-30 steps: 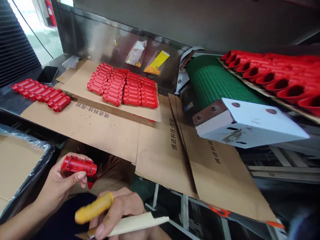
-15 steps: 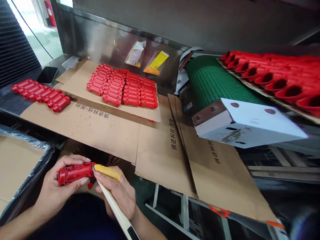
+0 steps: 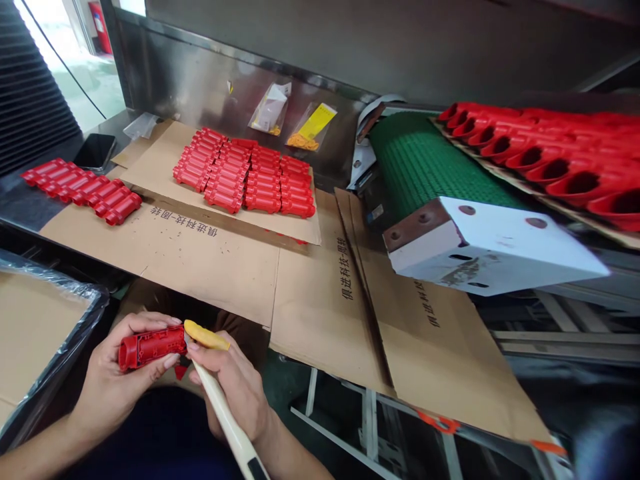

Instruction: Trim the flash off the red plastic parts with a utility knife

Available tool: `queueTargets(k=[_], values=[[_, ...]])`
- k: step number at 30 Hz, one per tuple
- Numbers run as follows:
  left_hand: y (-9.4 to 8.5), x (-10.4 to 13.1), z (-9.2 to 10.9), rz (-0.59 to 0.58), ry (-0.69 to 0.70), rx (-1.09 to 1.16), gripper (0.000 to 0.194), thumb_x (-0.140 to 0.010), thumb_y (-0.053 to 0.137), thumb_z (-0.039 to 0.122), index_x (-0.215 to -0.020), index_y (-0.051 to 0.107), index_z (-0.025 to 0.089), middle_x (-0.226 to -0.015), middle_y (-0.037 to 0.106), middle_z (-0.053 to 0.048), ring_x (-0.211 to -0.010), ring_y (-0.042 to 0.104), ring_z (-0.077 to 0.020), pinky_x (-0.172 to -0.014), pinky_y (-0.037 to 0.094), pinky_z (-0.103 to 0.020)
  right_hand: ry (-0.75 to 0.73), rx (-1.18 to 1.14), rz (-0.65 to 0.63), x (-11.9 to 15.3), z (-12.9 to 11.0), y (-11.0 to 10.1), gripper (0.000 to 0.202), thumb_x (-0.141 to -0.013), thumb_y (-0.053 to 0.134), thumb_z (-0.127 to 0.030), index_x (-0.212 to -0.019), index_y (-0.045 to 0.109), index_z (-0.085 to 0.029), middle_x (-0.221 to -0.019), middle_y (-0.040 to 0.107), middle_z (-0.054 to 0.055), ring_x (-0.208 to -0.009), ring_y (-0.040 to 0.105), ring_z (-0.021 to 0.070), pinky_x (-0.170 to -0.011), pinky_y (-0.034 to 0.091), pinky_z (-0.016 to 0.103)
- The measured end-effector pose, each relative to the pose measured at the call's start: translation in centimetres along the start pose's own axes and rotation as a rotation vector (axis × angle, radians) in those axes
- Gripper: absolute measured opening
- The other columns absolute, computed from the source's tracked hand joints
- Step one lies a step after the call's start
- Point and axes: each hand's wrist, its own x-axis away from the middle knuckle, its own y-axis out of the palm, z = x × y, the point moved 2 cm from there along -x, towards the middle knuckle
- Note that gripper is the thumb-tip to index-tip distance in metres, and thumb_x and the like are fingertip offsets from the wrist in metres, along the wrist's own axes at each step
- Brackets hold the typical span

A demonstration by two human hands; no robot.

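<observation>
Okay, I'm gripping the red part (image 3: 157, 348) at 8 o'clock in view, left hand (image 3: 113, 370) fingers bracing it above and below, its round end pointing to 9. My right hand (image 3: 243, 393), at 7, is gripping a knife (image 3: 225, 417), handle running toward 5. One finger's yellow cot (image 3: 207, 335) is resting by the part's 3 o'clock end, and the blade (image 3: 188, 339) is sitting there too; can't tell if it's touching. I'm reading this as the trimming step at that end. Next move is calling for a light, controlled stroke, left grip firm, fingertips clear of the edge. The red batch (image 3: 245, 173) is lying at 10, on card (image 3: 150, 163).
</observation>
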Motion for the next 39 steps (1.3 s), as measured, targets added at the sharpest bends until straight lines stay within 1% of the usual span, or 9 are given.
queueTargets(k=[4, 6, 9, 12, 16, 22, 28, 31, 39], values=[[0.1, 0.0, -0.2, -0.048, -0.243, 0.193, 0.030, -0.081, 0.088, 0.025, -0.107, 0.074, 0.022, -0.116, 0.074, -0.007, -0.082, 0.074, -0.0169, -0.076, 0.065, -0.029, -0.068, 0.109, -0.082, 0.3, 0.3, -0.2, 0.040, -0.096, 0.059, -0.002, -0.136, 0.061, -0.005, -0.109, 0.070, 0.021, -0.097, 0.065, 0.0249, -0.078, 0.065, 0.037], [0.3, 0.0, 0.0, -0.063, -0.353, 0.329, 0.032, -0.080, 0.089, 0.027, -0.107, 0.073, 0.021, -0.117, 0.072, -0.007, -0.073, 0.072, -0.0157, -0.067, 0.063, -0.030, 0.067, 0.021, 0.044, 0.4, 0.7, -0.7, 0.035, -0.097, 0.060, -0.006, -0.131, 0.066, -0.013, -0.106, 0.072, 0.015, -0.092, 0.069, 0.0210, -0.076, 0.065, 0.031], [0.6, -0.1, 0.5, 0.009, -0.406, 0.415, 0.036, -0.074, 0.093, 0.029, -0.101, 0.073, 0.018, -0.114, 0.073, -0.010, -0.091, 0.073, -0.0232, -0.067, 0.062, -0.029, 0.384, -0.211, 0.325, 0.6, 1.5, -1.3, 0.020, -0.101, 0.062, -0.012, -0.117, 0.072, -0.019, -0.092, 0.074, 0.005, -0.074, 0.071, 0.0126, -0.068, 0.063, 0.021], [1.0, -0.2, 0.8, 0.027, -0.448, 0.443, 0.041, -0.070, 0.096, 0.029, -0.101, 0.071, 0.017, -0.113, 0.074, -0.011, -0.098, 0.072, -0.0248, -0.068, 0.062, -0.028, 0.458, -0.413, 0.410, 0.6, 1.7, -1.5, 0.016, -0.104, 0.064, -0.020, -0.116, 0.074, -0.020, -0.090, 0.076, 0.005, -0.068, 0.072, 0.0108, -0.067, 0.063, 0.020], [1.3, -0.3, 0.6, 0.017, -0.480, 0.498, 0.047, -0.070, 0.096, 0.028, -0.106, 0.068, 0.017, -0.114, 0.074, -0.012, -0.095, 0.072, -0.0227, -0.067, 0.061, -0.027, 0.426, -0.364, 0.359, 0.7, 1.4, -1.4, 0.017, -0.100, 0.070, -0.021, -0.115, 0.078, -0.022, -0.101, 0.079, 0.008, -0.079, 0.078, 0.0134, -0.075, 0.067, 0.022], [1.1, -0.3, -0.1, -0.003, -0.473, 0.544, 0.045, -0.074, 0.093, 0.025, -0.109, 0.067, 0.016, -0.115, 0.074, -0.012, -0.094, 0.071, -0.0217, -0.068, 0.061, -0.028, 0.404, -0.305, 0.343, 0.6, 1.4, -1.5, 0.019, -0.100, 0.068, -0.016, -0.116, 0.077, -0.020, -0.098, 0.078, 0.008, -0.080, 0.078, 0.0145, -0.074, 0.067, 0.023], [1.1, -0.5, -0.3, 0.001, -0.442, 0.533, 0.040, -0.075, 0.091, 0.022, -0.108, 0.069, 0.017, -0.116, 0.073, -0.013, -0.094, 0.071, -0.0229, -0.067, 0.061, -0.028, 0.330, -0.202, 0.208, 0.6, 1.1, -1.6, 0.018, -0.102, 0.068, -0.029, -0.115, 0.078, -0.023, -0.102, 0.077, 0.010, -0.102, 0.076, 0.0194, -0.089, 0.066, 0.030], [1.3, -0.6, -0.1, 0.015, -0.464, 0.577, 0.039, -0.074, 0.092, 0.022, -0.106, 0.069, 0.016, -0.114, 0.074, -0.012, -0.090, 0.071, -0.0219, -0.067, 0.060, -0.027, 0.299, -0.211, 0.147, 0.4, 0.9, -1.8, 0.020, -0.103, 0.066, -0.030, -0.118, 0.077, -0.022, -0.110, 0.076, 0.011, -0.102, 0.075, 0.0197, -0.090, 0.065, 0.032], [0.7, -0.7, -1.7, -0.077, -0.501, 0.665, 0.052, -0.081, 0.088, 0.031, -0.126, 0.064, 0.019, -0.108, 0.074, -0.012, -0.074, 0.067, -0.0148, -0.061, 0.054, -0.024, 0.009, -0.210, -0.050, -0.7, 0.7, -1.6, 0.034, -0.101, 0.062, -0.011, -0.135, 0.067, -0.016, -0.120, 0.074, 0.013, -0.104, 0.072, 0.0194, -0.088, 0.063, 0.033]])
